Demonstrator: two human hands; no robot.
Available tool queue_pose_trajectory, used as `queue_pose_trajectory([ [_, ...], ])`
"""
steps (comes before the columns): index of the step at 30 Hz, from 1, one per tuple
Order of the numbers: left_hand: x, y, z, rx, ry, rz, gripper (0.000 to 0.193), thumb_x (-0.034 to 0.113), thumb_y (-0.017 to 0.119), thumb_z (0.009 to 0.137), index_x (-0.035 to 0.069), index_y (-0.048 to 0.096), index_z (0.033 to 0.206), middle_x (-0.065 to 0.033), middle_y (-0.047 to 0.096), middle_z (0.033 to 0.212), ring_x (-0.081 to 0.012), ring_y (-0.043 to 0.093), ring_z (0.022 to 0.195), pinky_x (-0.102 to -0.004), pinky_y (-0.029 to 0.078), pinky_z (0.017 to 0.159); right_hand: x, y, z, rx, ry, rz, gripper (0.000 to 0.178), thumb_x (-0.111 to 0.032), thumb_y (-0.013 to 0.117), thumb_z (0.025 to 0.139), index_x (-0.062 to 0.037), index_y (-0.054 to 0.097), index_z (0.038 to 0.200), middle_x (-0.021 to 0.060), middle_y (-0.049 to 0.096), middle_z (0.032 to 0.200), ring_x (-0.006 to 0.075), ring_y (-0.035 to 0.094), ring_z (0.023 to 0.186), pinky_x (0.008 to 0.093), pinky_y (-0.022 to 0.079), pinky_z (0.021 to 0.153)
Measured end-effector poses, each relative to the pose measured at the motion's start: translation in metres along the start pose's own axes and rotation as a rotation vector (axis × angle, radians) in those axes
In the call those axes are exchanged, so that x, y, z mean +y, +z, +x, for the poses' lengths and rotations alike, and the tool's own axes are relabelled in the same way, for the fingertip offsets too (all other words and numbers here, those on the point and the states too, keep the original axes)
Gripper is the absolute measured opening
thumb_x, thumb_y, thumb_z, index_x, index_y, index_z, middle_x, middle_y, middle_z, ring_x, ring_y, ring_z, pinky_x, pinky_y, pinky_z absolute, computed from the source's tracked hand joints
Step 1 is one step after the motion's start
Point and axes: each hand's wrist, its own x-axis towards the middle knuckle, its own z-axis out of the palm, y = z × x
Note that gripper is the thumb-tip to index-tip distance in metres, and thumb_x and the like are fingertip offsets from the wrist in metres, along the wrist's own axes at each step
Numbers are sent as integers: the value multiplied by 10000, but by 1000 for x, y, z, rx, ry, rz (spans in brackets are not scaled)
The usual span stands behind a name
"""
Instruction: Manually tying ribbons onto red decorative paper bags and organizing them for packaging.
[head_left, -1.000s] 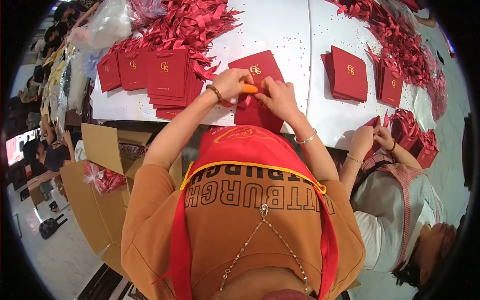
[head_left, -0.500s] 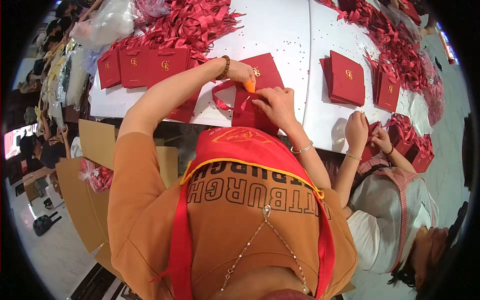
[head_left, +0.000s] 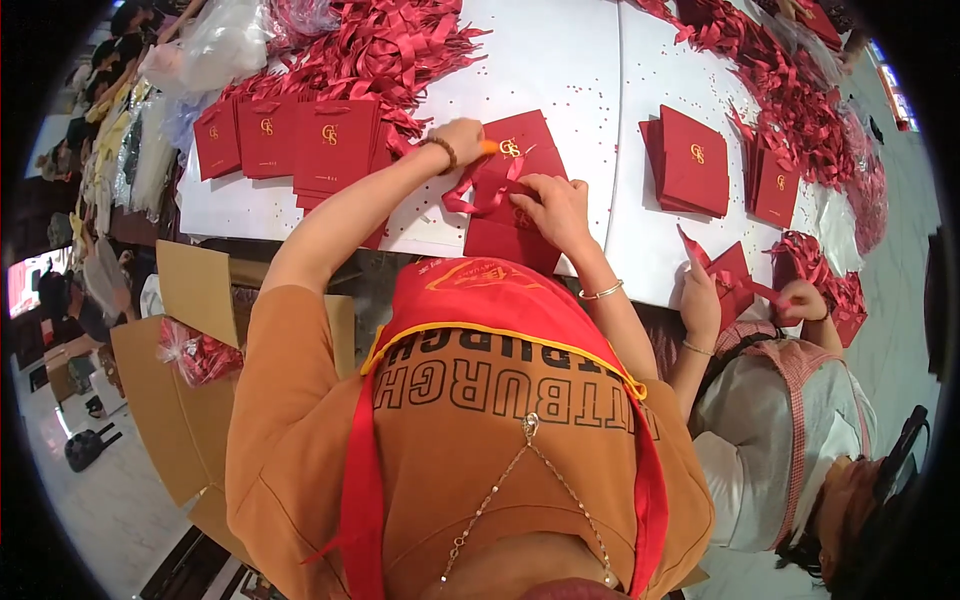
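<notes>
A small red paper bag [head_left: 500, 243] lies at the near table edge, overlapping another red bag [head_left: 540, 132] with a gold emblem. A loop of red ribbon [head_left: 472, 198] rises from the near bag. My left hand [head_left: 460, 142] is closed above and left of the bags. From its fingers sticks a small orange object [head_left: 489, 147]; whether it is a tool handle or a finger cover is unclear. My right hand [head_left: 558, 212] rests over the near bag, thumb and fingers pinched on the ribbon at its top. The fingertips partly hide the ribbon there.
Stacked red bags [head_left: 335, 145] stand left, below a heap of red ribbons [head_left: 390, 50]. More bags [head_left: 693, 160] lie right. A co-worker's hands [head_left: 703, 300] handle a red bag and ribbon at lower right. An open cardboard box [head_left: 165, 400] stands at lower left.
My left hand has moved up and left, away from the bag, with the orange object. The ribbon loop has shifted. The co-worker's hands have spread apart, showing a bag and ribbon.
</notes>
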Motion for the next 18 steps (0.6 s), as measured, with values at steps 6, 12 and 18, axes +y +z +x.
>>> queue_pose_trajectory([
  [6,-4,14,-12,242,124,53,206,247,555,765,47,598,790,-154,601,816,-329,580,764,-417,447,666,8,5,5,-31,33,16,224,-282,637,753,-120,630,908,22,620,723,210,564,691,356,292,708],
  [12,1,-13,-27,141,58,-940,146,161,588,809,20,572,778,-47,611,687,-85,568,617,-215,439,534,15,5,5,-115,222,55,265,-289,659,733,-112,619,926,46,610,718,211,563,726,361,300,724],
  [18,54,-3,-47,153,305,-183,148,203,567,730,62,570,772,-132,600,681,-296,589,651,-385,451,587,17,4,10,-56,55,98,299,-227,714,653,-95,608,899,87,544,921,247,502,902,389,332,776],
])
